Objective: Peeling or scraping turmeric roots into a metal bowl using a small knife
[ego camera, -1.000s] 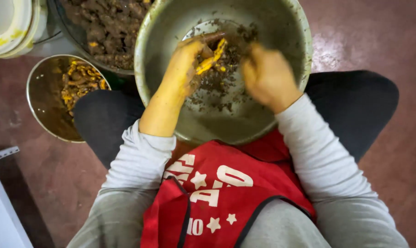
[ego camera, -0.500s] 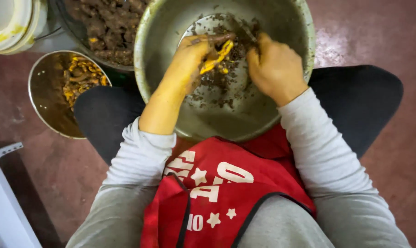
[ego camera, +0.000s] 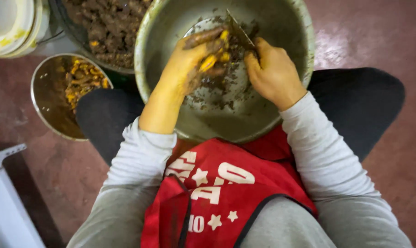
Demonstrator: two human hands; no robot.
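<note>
Support surface: a reddish-brown floor (ego camera: 391,41), worn and mottled, with a glossy patch of reflected light seen towards the upper right.

A small steel bowl (ego camera: 45,108) is seen standing directly on the floor at the left; yellow-orange peeled pieces (ego camera: 81,80) are held in it. Beyond it, towards the upper left, a dark container (ego camera: 79,46) filled with brown, soil-covered roots (ego camera: 111,25) is noted. Stacked white buckets (ego camera: 15,23), streaked yellow, are set at the upper-left corner. A white frame (ego camera: 6,197) is placed on the floor at the lower left.
</note>
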